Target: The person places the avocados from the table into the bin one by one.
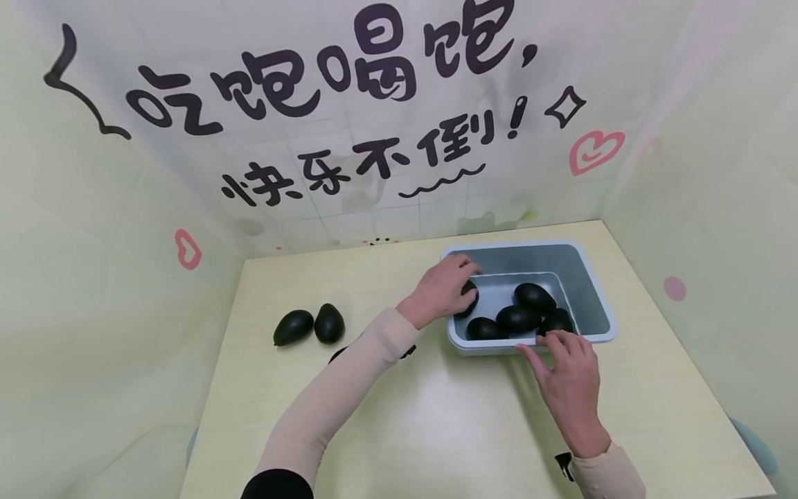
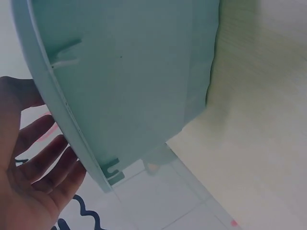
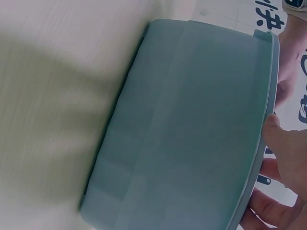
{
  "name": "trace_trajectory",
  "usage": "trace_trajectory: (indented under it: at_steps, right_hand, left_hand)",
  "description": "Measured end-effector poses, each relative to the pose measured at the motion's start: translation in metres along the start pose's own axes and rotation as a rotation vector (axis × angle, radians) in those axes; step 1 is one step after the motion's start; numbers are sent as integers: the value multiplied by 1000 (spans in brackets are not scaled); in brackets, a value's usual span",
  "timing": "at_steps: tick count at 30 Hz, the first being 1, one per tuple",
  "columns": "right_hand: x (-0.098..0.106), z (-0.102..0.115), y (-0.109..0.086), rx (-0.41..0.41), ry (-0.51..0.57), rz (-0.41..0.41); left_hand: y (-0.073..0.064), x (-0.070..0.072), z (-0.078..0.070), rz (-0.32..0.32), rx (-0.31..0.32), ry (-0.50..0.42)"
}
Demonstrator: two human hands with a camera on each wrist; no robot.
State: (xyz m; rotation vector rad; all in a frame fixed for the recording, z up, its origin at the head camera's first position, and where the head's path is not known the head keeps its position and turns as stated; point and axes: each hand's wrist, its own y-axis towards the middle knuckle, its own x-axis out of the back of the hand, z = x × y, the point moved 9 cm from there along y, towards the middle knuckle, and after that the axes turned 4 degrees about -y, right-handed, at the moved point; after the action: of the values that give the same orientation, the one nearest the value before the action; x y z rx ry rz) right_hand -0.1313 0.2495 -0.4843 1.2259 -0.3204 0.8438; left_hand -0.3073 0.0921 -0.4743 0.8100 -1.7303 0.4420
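Beside each other on the table's left lie two dark avocados (image 1: 294, 328) (image 1: 329, 324). A grey-blue plastic bin (image 1: 595, 287) stands at the right, with several avocados (image 1: 519, 319) inside. My left hand (image 1: 439, 291) reaches over the bin's left rim and holds an avocado (image 1: 470, 298), partly covered by the fingers and thumb. At the near rim, my right hand (image 1: 569, 378) grips the bin's edge, thumb on the rim and fingers bent over it, close to another avocado (image 1: 557, 321). The bin's outer wall (image 2: 129, 72) hides its contents in both wrist views.
The bin sits on a pale wooden table (image 1: 424, 416). A printed cloth backdrop (image 1: 374, 208) rises behind the table and along both sides. A dark edge shows beside my left forearm, mostly hidden by the sleeve (image 1: 355, 381).
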Motion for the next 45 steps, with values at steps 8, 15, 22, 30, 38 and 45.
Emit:
trace_trajectory:
  at_steps: [8, 15, 22, 30, 38, 45]
  right_hand:
    - [-1, 1, 1, 8, 2, -17]
    - [0, 1, 0, 9, 2, -19]
    - [0, 1, 0, 9, 3, -20]
    - [-1, 0, -1, 10, -3, -22]
    - [-1, 1, -1, 16, -5, -26]
    - [-2, 0, -2, 13, -2, -23]
  left_hand:
    - [-11, 10, 24, -165, 43, -81]
    - [-31, 13, 58, -310, 191, -124]
    - [-46, -1, 77, -299, 258, -158]
    - [-60, -15, 93, -252, 328, -164]
    - [-76, -24, 107, -218, 397, -173]
    - [-93, -33, 117, -209, 440, -203]
